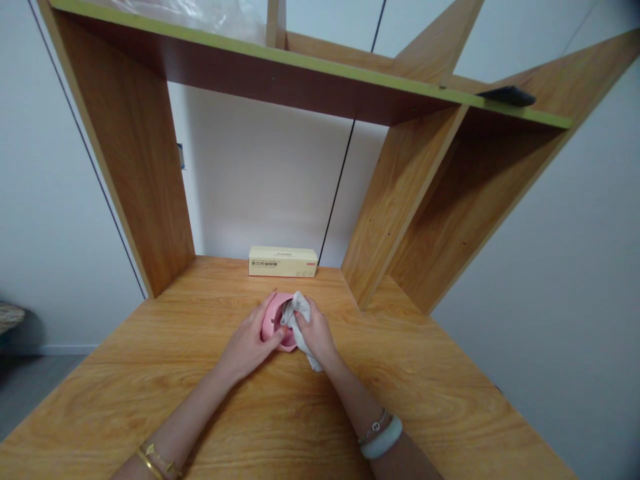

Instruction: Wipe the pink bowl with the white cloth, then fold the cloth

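Pink container [271,319] is held near the middle of the view, above or on the wood-grain tabletop [280,427]; contact with the surface cannot be told. Clock positions are taken from the container, 12 being the far side. It is tipped, its opening turned toward 3 o'clock.

Both hands are occupied and close together. The container is clasped from 9 o'clock by the left hand [253,340], fingers laid along the outer wall, thumb set at the rim. At 3 o'clock, a pale cloth [302,313] is gripped bunched by the right hand [316,333]; part of it is tucked into the opening, and a loose end is left hanging toward 5 o'clock.

Gold bracelets [150,465] are worn on the left wrist, at 8 o'clock; a pale bangle [383,440] is worn on the right, between 4 and 5.

At 12 o'clock, near the back edge, a cream box [283,262] is seen lying lengthwise. The space is flanked by upright panels at 10 [120,153] and 2. Overhead, clear plastic [200,17] is carried by a shelf [280,80] at 11.
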### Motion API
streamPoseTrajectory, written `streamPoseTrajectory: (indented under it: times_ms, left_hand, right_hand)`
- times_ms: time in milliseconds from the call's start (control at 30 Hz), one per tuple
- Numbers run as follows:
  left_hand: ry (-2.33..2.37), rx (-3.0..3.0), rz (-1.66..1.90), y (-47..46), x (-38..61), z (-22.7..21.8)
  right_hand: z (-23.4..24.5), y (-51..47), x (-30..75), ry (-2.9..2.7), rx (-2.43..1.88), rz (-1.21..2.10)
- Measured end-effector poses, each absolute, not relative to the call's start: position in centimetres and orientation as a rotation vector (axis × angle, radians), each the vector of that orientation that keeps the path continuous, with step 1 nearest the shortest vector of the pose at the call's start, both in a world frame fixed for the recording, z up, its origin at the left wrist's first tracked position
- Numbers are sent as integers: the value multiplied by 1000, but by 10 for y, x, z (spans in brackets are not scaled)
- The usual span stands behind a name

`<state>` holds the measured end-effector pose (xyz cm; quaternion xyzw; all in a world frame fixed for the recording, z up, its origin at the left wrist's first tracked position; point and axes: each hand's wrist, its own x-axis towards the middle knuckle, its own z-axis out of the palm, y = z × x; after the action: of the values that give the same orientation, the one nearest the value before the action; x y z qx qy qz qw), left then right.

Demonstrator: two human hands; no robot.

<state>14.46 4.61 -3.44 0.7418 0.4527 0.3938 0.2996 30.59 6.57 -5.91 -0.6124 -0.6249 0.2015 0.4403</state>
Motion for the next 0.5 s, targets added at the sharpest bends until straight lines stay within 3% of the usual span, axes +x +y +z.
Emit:
streamPoseTrajectory:
  times_ms: [233, 367, 500]
  left_hand:
    - [1143, 2049, 1027, 46, 146, -37]
    - [1145, 2108, 971, 44, 146, -32]
    - [1244, 2119, 929, 39, 145, -23]
  right_hand:
    - [-40, 58, 311, -1686, -1734, 241]
    - [-30, 51, 313, -1813, -1645, 45]
    - [-33, 51, 311, -1695, -1741, 117]
